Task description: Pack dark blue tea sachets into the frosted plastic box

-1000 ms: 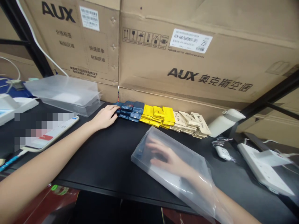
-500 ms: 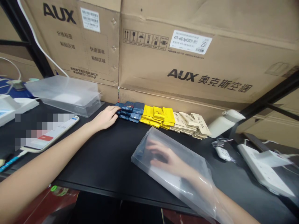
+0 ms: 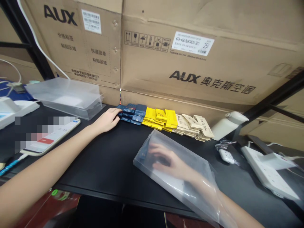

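My left hand reaches to the left end of a row of small packets. Its fingertips and thumb close on the dark blue sachets, and the fingertips are partly hidden there. Beside these lie yellow sachets, then beige sachets with dark writing. My right hand is inside a clear plastic box lying on the table. Through the cloudy wall its fingers look curved, with thumb and fingers apart. Something dark blue shows through the box's far left end.
More clear plastic boxes lie at the back left, near a phone on a cable. A whitish bottle, an earphone case and a power strip are on the right. Large cartons stand behind the black table.
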`<state>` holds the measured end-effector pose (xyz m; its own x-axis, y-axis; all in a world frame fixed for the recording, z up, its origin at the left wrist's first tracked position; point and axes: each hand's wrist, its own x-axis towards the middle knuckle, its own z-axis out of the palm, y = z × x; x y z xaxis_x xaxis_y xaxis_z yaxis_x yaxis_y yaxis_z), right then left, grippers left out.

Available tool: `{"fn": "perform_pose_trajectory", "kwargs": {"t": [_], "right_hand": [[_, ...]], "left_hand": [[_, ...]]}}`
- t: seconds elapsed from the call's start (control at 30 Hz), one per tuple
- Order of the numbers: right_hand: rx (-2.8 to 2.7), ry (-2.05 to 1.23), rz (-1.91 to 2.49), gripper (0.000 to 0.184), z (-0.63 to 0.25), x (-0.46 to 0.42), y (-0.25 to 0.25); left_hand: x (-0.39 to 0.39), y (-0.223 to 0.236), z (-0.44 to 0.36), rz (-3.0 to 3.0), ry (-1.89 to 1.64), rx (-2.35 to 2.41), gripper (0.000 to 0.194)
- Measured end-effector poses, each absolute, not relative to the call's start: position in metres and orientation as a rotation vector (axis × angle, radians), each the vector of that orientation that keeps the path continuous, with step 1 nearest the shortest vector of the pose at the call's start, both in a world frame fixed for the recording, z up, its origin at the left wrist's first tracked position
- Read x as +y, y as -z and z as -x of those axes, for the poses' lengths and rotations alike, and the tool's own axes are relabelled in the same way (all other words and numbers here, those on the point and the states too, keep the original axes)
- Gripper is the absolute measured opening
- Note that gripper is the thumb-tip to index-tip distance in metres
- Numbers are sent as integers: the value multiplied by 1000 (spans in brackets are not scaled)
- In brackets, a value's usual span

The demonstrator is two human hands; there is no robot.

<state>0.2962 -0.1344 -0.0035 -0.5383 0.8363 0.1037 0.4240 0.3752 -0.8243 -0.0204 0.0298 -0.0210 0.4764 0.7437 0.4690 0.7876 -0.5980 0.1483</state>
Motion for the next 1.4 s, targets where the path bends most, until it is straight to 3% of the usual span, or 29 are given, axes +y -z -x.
{"fn": "perform_pose_trajectory", "kwargs": {"t": [1.4], "right_hand": [[-2142, -1034, 1060, 31, -294, -133, -2]], "left_hand": [[26, 22, 16, 2556, 650, -1470, 46]]}}
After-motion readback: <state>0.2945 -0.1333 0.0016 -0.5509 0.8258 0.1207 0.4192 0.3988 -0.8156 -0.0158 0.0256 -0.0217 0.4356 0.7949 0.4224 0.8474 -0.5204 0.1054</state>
